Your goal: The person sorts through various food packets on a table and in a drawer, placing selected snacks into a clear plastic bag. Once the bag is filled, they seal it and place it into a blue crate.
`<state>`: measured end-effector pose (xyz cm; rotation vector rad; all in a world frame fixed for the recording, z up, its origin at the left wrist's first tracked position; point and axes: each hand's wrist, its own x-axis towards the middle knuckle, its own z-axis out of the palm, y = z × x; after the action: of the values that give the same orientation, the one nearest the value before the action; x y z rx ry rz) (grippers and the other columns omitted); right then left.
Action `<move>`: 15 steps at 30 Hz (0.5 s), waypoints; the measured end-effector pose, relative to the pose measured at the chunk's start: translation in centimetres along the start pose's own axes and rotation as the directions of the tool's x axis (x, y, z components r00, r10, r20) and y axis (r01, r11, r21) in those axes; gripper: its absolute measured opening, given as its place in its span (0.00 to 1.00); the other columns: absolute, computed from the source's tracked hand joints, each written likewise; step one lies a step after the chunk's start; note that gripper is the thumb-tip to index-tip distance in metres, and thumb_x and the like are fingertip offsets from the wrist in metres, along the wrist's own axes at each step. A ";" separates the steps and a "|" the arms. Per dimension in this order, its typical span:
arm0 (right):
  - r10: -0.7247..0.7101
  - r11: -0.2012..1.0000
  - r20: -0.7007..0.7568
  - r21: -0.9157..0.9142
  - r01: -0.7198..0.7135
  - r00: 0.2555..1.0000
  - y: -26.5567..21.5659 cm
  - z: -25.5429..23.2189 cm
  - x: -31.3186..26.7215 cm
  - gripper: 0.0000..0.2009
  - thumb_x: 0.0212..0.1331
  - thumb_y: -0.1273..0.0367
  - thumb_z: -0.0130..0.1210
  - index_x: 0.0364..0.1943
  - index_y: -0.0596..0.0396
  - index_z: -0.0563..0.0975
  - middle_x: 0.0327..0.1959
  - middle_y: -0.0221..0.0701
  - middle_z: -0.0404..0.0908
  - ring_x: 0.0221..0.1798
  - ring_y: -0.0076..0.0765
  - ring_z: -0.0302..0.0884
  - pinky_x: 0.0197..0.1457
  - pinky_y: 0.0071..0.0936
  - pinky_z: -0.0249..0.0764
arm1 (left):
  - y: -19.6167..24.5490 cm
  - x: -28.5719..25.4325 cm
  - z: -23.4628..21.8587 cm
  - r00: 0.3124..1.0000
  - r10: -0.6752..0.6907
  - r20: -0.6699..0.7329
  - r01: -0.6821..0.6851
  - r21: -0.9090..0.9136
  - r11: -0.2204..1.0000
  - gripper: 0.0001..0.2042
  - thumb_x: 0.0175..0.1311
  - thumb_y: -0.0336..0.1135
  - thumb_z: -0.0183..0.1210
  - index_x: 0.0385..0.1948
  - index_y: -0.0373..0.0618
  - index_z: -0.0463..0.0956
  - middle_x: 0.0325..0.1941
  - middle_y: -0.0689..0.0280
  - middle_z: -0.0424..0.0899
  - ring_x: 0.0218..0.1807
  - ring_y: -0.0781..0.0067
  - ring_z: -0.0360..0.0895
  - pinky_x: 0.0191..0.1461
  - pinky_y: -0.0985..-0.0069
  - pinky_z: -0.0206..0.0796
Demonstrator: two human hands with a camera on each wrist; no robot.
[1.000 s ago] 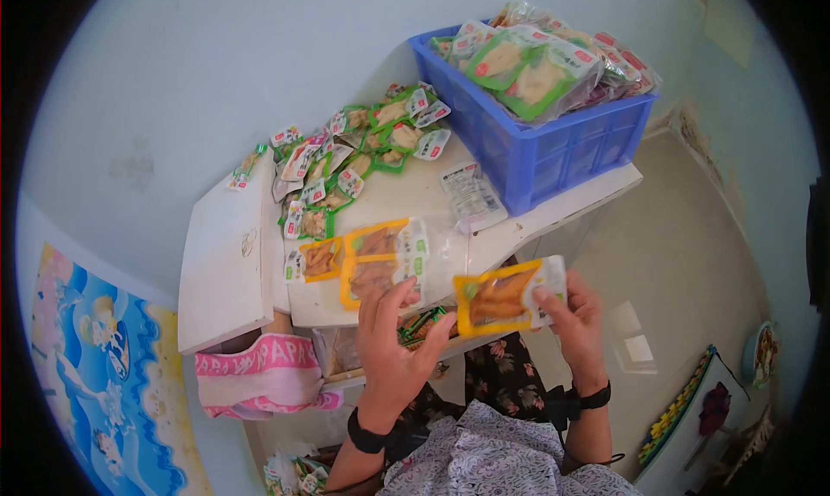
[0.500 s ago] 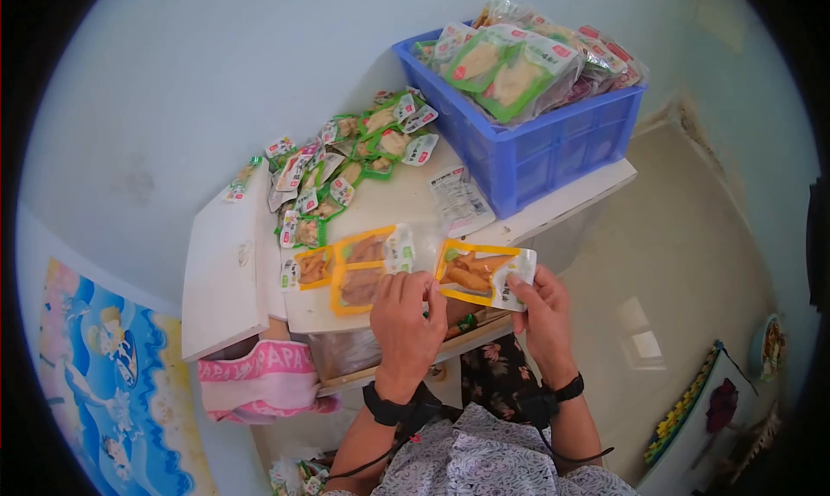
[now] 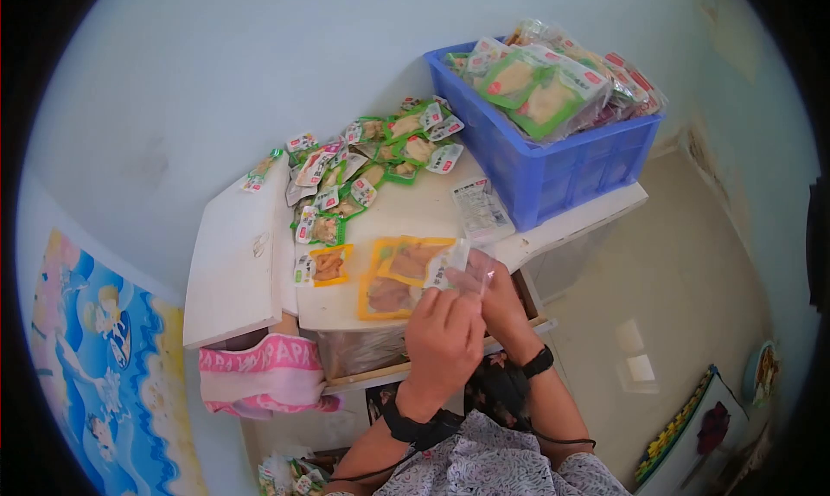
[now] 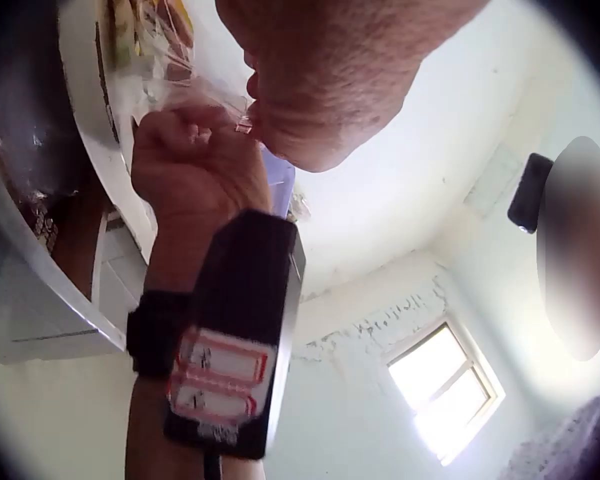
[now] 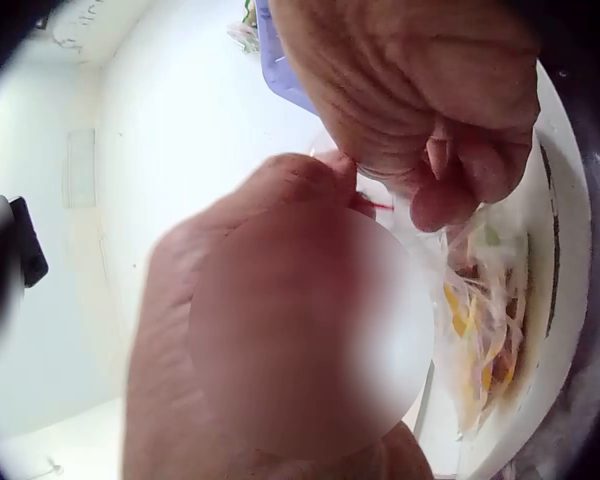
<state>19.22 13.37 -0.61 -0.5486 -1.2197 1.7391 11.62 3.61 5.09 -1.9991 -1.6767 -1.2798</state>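
Note:
A clear plastic bag (image 3: 481,271) lies at the table's front edge, with yellow-edged snack packets (image 3: 387,297) showing through it. One yellow-and-white packet (image 3: 418,261) overlaps the others; brown pieces of food show through its window. My right hand (image 3: 503,304) pinches the bag's loose film at its right end. Close beside it, my left hand (image 3: 445,339) has its fingers curled at the near edge of the same film. Both hands meet at the film in the left wrist view, where the left hand (image 4: 330,80) hides part of it. Left of the bag lies a smaller yellow packet (image 3: 328,266).
Several green-edged packets (image 3: 346,193) lie heaped along the wall. A blue crate (image 3: 553,180) piled with bagged packets stands at the back right, a silver-grey packet (image 3: 481,209) beside it. Below the tabletop, a drawer (image 3: 372,373) sticks out; a pink towel (image 3: 259,379) hangs at left.
My right hand has brought the yellow packet leftward onto the bagged ones and now grips the bag's film. The left hand has moved right and curled its fingers at the film.

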 end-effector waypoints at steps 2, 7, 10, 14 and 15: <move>0.046 0.999 0.069 -0.029 -0.044 0.997 0.0 -0.2 1.0 0.13 0.66 0.72 0.61 0.51 0.65 0.78 0.41 0.27 0.83 0.44 0.18 0.76 0.45 0.23 0.74 | 0.2 -0.2 0.1 1.000 0.018 0.014 -0.018 -0.037 0.999 0.07 0.57 0.21 0.64 0.36 0.40 0.79 0.31 0.59 0.78 0.35 0.52 0.75 0.38 0.62 0.68; 0.077 0.993 0.055 -0.099 -0.071 0.995 0.0 -1.3 1.3 0.21 0.62 0.75 0.64 0.59 0.66 0.74 0.47 0.36 0.85 0.42 0.24 0.80 0.42 0.25 0.77 | -1.1 -1.4 -0.6 0.997 -0.033 0.075 0.041 -0.111 0.993 0.12 0.57 0.26 0.67 0.43 0.40 0.79 0.38 0.58 0.80 0.42 0.50 0.76 0.50 0.57 0.68; 0.144 0.978 -0.043 -0.144 -0.148 0.989 -1.8 -1.1 0.0 0.31 0.59 0.78 0.66 0.67 0.66 0.68 0.52 0.42 0.85 0.43 0.28 0.84 0.41 0.25 0.80 | -3.3 -2.3 -2.4 0.994 -0.097 0.043 0.099 -0.027 0.995 0.23 0.56 0.32 0.70 0.53 0.39 0.76 0.50 0.55 0.79 0.55 0.48 0.74 0.62 0.53 0.65; 0.094 0.985 -0.059 -0.140 -0.101 0.994 -2.0 -1.4 -0.9 0.42 0.54 0.81 0.70 0.74 0.64 0.60 0.53 0.44 0.84 0.45 0.31 0.87 0.40 0.25 0.83 | -6.5 -3.6 -4.7 0.970 -0.216 0.108 0.186 0.234 0.954 0.37 0.54 0.38 0.73 0.67 0.38 0.68 0.69 0.50 0.68 0.73 0.45 0.64 0.75 0.53 0.58; 0.056 0.983 -0.085 -0.172 -0.070 0.995 -1.7 -1.3 -0.9 0.40 0.55 0.80 0.70 0.72 0.63 0.62 0.52 0.43 0.85 0.45 0.30 0.86 0.40 0.25 0.82 | -7.0 -3.8 -5.2 0.959 -0.250 0.136 0.200 0.301 0.932 0.39 0.54 0.38 0.73 0.69 0.38 0.65 0.74 0.49 0.64 0.77 0.45 0.60 0.77 0.54 0.57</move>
<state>21.32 13.40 0.25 -0.7608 -1.3181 1.6553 3.19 -0.18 3.00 -1.8300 -2.0900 -0.8811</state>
